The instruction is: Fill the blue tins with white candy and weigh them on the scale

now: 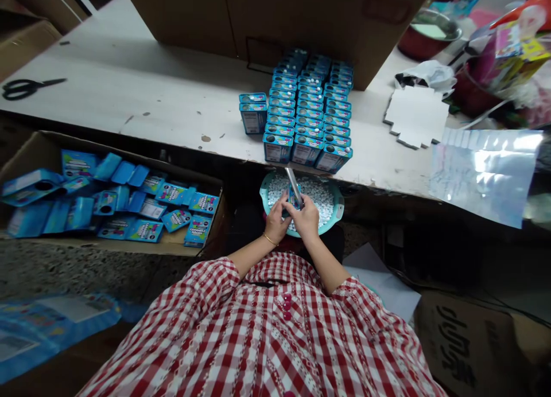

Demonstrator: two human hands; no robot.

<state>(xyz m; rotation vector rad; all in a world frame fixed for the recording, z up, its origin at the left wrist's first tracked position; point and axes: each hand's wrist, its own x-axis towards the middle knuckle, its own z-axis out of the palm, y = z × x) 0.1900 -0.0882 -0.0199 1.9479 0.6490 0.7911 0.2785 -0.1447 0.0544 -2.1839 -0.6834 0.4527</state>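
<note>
Over a turquoise bowl (pixel 339 206) filled with small white candies, my two hands are close together. My left hand (pixel 275 221) is closed around a small blue box (pixel 294 198), mostly covered by the fingers. A slim silver tube-like tool (pixel 293 182) slants up from my right hand (pixel 307 218), whose fingers are closed on it against the box. Whether the tool's lower end enters the box is hidden. Just beyond the bowl, rows of upright blue candy boxes (pixel 279 150) stand on the white table, some with white candies on top.
On my left, an open carton (pixel 210 182) holds several loose blue boxes. Black scissors (pixel 30 88) lie at the table's left end. A big brown cardboard box (pixel 275 18) stands behind the rows. White card pieces (pixel 415 116) and a clear plastic sheet (pixel 482 173) lie right.
</note>
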